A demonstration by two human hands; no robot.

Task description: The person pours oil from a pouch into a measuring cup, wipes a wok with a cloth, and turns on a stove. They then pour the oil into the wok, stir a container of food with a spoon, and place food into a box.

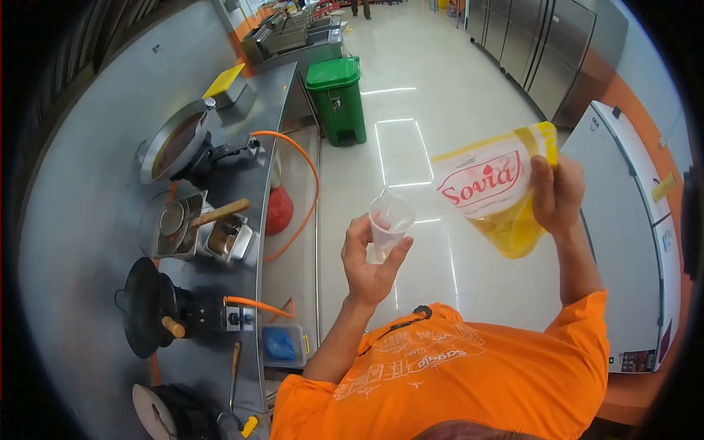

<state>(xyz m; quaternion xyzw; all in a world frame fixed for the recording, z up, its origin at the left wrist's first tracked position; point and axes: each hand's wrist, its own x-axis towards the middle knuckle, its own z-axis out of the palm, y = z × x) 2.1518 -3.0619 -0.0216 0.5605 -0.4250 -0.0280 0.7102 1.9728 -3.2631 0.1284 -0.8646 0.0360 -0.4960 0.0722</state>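
Observation:
A small clear plastic cup [390, 214] is held by my left hand [372, 262], its fingers and thumb wrapped round the cup's sides. My right hand [559, 194] grips the bottom-side edge of a yellow and white pouch [484, 183] marked "Sovia", with yellow liquid inside. The pouch is tilted, its narrower side toward the cup. A gap separates pouch and cup, and no stream of liquid shows between them.
At the left a steel counter [273, 110] carries a large pan [172, 143], a black wok [143, 308], metal containers [229, 236] and a ladle. A green bin [336, 100] stands on the floor ahead. A white freezer [623, 235] is at the right.

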